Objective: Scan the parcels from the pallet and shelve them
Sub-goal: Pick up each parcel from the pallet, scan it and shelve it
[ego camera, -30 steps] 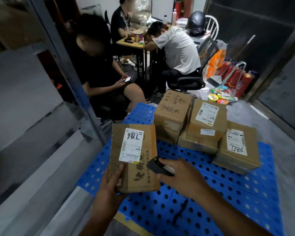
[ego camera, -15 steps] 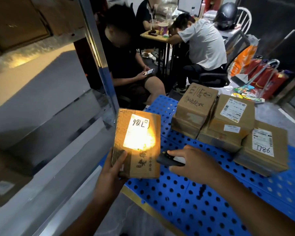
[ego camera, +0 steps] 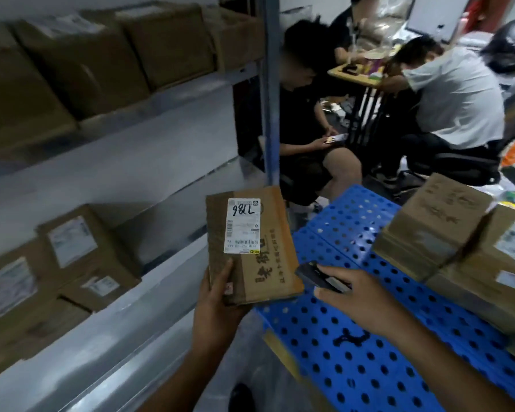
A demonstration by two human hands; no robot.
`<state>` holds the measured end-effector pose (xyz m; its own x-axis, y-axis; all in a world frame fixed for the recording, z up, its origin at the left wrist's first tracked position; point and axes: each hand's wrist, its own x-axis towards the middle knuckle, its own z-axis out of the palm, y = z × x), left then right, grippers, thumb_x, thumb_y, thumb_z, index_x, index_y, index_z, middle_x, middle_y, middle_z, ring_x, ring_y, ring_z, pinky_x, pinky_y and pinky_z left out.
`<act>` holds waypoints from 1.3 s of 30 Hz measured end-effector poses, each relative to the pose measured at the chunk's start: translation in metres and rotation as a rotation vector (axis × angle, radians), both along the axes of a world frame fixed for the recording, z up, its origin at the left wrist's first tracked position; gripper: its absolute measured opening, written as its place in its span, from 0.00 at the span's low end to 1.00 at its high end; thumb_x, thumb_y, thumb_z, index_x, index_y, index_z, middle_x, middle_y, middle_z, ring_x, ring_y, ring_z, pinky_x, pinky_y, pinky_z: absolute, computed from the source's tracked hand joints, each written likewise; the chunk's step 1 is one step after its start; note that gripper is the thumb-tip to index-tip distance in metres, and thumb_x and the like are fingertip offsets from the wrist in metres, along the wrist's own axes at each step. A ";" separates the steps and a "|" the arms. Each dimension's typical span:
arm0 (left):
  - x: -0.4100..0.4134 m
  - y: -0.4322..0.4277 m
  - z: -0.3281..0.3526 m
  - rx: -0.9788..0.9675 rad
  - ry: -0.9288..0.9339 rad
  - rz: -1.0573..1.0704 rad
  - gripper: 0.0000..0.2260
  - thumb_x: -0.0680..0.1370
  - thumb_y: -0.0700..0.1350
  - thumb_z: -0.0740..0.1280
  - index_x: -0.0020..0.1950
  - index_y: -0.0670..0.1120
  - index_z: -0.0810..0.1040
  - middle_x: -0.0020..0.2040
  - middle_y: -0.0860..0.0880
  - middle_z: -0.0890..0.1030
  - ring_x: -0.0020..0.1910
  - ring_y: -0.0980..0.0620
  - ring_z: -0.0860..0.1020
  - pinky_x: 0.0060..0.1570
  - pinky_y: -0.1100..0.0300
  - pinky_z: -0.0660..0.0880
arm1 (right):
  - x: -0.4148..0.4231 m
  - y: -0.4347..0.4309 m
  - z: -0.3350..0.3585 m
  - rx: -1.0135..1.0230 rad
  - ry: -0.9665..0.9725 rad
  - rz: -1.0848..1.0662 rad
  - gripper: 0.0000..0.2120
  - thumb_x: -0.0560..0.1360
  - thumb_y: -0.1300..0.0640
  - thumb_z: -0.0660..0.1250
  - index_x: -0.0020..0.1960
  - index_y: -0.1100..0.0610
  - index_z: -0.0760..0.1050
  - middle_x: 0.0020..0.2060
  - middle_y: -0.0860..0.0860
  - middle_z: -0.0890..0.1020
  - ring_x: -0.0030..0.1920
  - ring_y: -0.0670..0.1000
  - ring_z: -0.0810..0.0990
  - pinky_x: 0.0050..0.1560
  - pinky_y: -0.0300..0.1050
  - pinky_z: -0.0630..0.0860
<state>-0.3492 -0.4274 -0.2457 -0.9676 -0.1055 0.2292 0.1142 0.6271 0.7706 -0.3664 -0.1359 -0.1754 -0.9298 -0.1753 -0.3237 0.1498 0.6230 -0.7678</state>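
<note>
On the parcel (ego camera: 250, 245) in your left hand (ego camera: 217, 307), the white label (ego camera: 243, 225) carries black marker figures. Upside down from your side, they look like "98LL". Below them are barcodes and fine print too small to read. Dark Chinese characters run along the cardboard but are blurred. Labels on the shelf boxes (ego camera: 95, 257) and the pallet boxes (ego camera: 428, 227) are unreadable.
</note>
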 end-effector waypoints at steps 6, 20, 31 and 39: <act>-0.028 -0.056 0.000 0.204 -0.070 0.282 0.48 0.64 0.48 0.84 0.78 0.63 0.64 0.72 0.56 0.71 0.63 0.67 0.74 0.54 0.77 0.72 | -0.049 -0.066 -0.021 -0.183 -0.082 -0.032 0.22 0.71 0.38 0.72 0.63 0.32 0.72 0.65 0.30 0.69 0.57 0.30 0.75 0.49 0.34 0.78; -0.075 -0.110 0.000 -0.171 0.007 0.699 0.36 0.71 0.43 0.80 0.77 0.48 0.71 0.80 0.44 0.57 0.76 0.40 0.64 0.67 0.36 0.72 | -0.164 -0.186 -0.053 -0.274 -0.132 0.054 0.22 0.76 0.45 0.71 0.69 0.40 0.75 0.57 0.35 0.79 0.52 0.34 0.76 0.42 0.29 0.73; -0.083 -0.091 -0.014 -0.865 -0.175 0.328 0.50 0.74 0.65 0.70 0.85 0.49 0.45 0.84 0.40 0.43 0.82 0.36 0.42 0.79 0.39 0.43 | -0.175 -0.206 -0.050 -0.368 -0.111 0.131 0.20 0.75 0.49 0.73 0.66 0.45 0.78 0.53 0.36 0.81 0.54 0.39 0.79 0.57 0.40 0.75; -0.079 -0.058 -0.002 -0.616 -0.146 0.398 0.39 0.77 0.63 0.70 0.82 0.48 0.61 0.84 0.41 0.52 0.82 0.37 0.47 0.79 0.35 0.48 | -0.133 -0.095 -0.031 -0.362 -0.031 -0.049 0.22 0.76 0.45 0.71 0.69 0.39 0.75 0.46 0.28 0.78 0.48 0.37 0.79 0.43 0.34 0.77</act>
<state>-0.4277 -0.4851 -0.2478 -0.9082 -0.3483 0.2322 -0.2882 0.9226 0.2565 -0.4998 -0.2307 -0.2064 -0.9305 -0.2392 -0.2772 0.1996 0.3033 -0.9318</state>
